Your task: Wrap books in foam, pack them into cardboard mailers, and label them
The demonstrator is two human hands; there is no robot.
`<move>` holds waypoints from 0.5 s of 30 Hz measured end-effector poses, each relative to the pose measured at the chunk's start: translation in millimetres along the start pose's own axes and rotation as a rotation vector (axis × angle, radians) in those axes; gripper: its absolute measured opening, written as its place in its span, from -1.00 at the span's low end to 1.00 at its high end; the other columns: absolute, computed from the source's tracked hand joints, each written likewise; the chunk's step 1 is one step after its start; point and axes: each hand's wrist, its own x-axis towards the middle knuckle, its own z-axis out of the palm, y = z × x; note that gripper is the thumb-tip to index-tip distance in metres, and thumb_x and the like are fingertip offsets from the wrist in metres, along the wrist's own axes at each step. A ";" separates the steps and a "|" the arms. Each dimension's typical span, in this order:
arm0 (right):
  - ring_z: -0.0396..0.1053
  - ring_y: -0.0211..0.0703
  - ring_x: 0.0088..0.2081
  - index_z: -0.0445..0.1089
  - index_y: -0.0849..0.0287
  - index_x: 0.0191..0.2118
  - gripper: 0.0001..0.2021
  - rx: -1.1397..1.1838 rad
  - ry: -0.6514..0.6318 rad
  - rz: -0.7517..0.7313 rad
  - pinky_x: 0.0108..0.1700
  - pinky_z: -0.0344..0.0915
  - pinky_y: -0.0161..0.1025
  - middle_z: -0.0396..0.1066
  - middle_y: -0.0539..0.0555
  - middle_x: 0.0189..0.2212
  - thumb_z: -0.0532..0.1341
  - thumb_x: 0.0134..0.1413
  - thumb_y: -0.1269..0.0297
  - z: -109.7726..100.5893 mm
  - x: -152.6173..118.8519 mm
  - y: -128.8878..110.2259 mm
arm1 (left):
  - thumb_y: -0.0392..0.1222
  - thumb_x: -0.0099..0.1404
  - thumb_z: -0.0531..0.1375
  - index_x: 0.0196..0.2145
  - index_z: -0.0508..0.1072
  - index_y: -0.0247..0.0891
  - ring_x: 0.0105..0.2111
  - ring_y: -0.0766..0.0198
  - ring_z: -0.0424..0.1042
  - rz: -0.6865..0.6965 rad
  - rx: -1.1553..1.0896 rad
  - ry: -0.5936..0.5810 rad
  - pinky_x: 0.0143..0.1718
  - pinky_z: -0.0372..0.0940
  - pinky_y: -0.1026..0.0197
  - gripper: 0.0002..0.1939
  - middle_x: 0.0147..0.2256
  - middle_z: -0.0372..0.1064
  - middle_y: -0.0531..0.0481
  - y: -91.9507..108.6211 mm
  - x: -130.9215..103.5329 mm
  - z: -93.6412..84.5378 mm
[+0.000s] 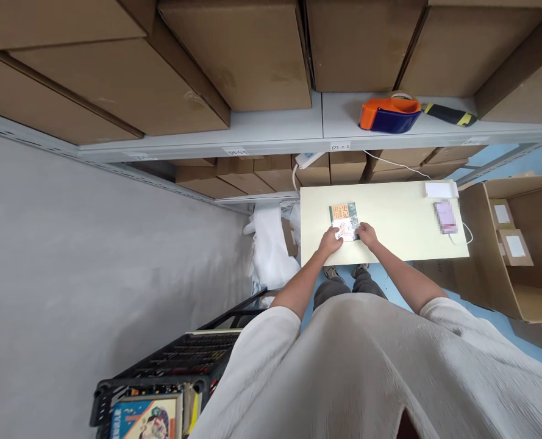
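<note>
A small book (344, 212) with an orange, white and green cover and Chinese characters lies on or just above a pale yellow tabletop (389, 244); I cannot tell whether it touches. My left hand (330, 242) is closed on its lower left edge. On the opposite side, the lower right edge is pinched between the thumb and fingers of my right hand (366, 233). The fingers beneath the book are hidden.
A purple phone (445, 216) and white tray (441, 190) sit at the table's right. Above, a shelf bears cardboard boxes (243, 55), a tape dispenser (389, 116) and a cutter (451, 114). An open carton (485, 244) stands right, a black book crate (161, 372) lower left.
</note>
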 end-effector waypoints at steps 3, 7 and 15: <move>0.61 0.09 0.14 0.54 0.19 0.18 -0.50 -0.017 -0.003 0.052 0.24 0.50 -0.04 0.65 0.23 0.07 0.37 0.09 0.24 -9.6 1.9 -1.3 | -0.18 0.33 0.34 0.30 0.53 -0.19 0.37 -0.09 0.40 0.018 -0.025 -0.003 0.43 0.27 -0.01 -0.42 0.32 0.46 -0.22 5.4 0.8 3.5; 0.64 0.09 0.02 0.60 0.21 0.00 -0.65 -0.073 -0.018 0.060 0.10 0.54 -0.12 0.68 0.20 -0.10 0.38 0.07 0.26 -16.4 3.5 -0.4 | -0.15 0.31 0.36 0.27 0.54 -0.16 0.34 -0.10 0.43 0.029 -0.029 -0.007 0.42 0.28 -0.03 -0.43 0.31 0.45 -0.20 11.9 2.1 9.0; 0.62 -0.01 -0.18 0.60 0.13 -0.22 -0.85 -0.150 0.043 0.083 -0.13 0.49 -0.23 0.68 0.08 -0.28 0.32 0.16 0.21 -31.5 3.8 -1.0 | -0.25 0.29 0.34 0.32 0.53 -0.21 0.40 -0.11 0.37 0.119 -0.045 -0.074 0.47 0.25 -0.06 -0.37 0.38 0.38 -0.23 26.1 6.5 17.7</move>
